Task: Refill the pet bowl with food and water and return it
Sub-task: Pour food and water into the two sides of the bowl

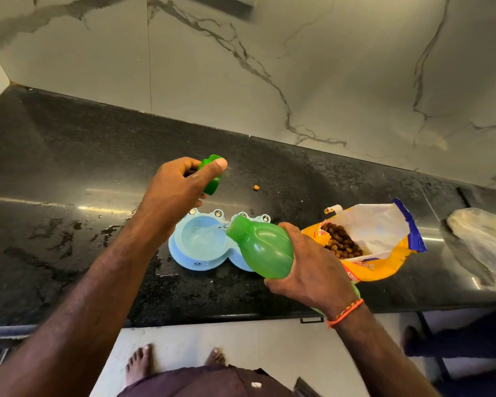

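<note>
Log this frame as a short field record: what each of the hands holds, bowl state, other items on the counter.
left hand: grips green cap, raised above the counter
right hand: grips green bottle, tilted, pouring water
pet bowl: blue, double; left compartment taking water, right one hidden by the bottle
food bag: open, lying right of bowl, kibble visible
stray kibble: on black counter

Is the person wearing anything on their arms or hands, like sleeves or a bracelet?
No sleeves show: both forearms are bare right up to the edge of the picture. The right hand has a thin braided thread band tied round its wrist, orange and red with a few darker strands. The left hand has nothing on its wrist, and no rings, watch or gloves can be seen on either hand.
</note>
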